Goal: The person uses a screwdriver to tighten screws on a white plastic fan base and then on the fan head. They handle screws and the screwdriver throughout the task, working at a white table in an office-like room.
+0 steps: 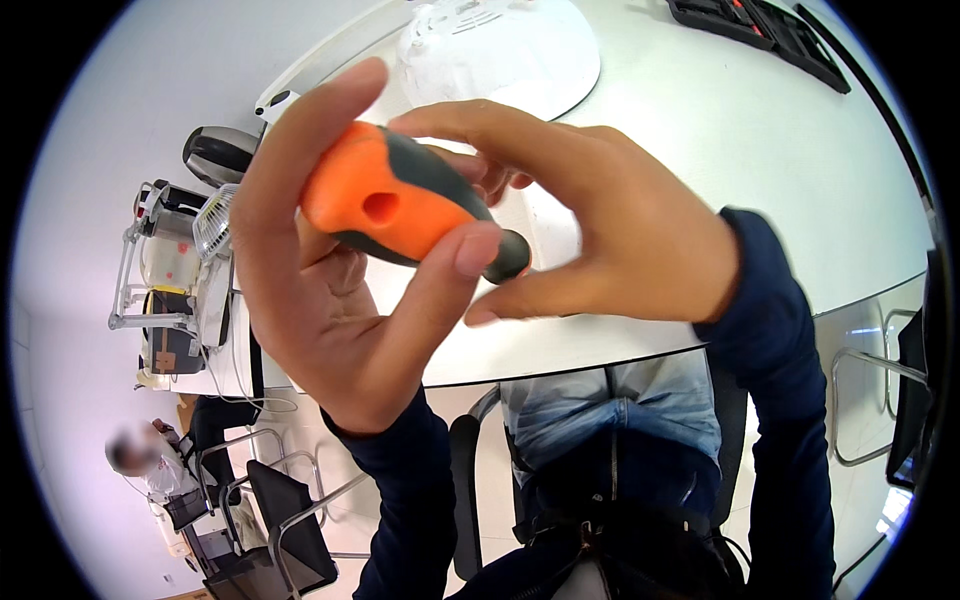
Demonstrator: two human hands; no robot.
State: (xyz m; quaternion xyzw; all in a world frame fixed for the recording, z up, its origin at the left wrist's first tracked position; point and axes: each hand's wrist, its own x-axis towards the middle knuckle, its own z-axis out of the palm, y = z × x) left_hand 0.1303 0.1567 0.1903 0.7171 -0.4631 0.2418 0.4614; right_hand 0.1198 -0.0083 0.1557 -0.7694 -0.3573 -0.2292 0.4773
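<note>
An orange and dark grey tool handle [400, 205], like that of a screwdriver, is held up above the white table. It is tilted, with a round hole in its orange side and a dark rounded knob at its lower right end. My left hand [330, 290] grips it, fingers round the upper left end and thumb pressed along the near side. Close by on the right, my right hand [620, 220] has thumb and forefinger spread. Its forefinger reaches to the handle's upper edge, and its thumb lies just below the knob. The other right fingers are partly hidden behind the handle.
On the white table [720, 170] lies a white moulded shell [500, 50] at the back. A black tool case [765, 35] is open at the far right. To the left are a fan [213, 222] and other equipment. Chairs [285, 515] and a seated person [165, 460] appear lower left.
</note>
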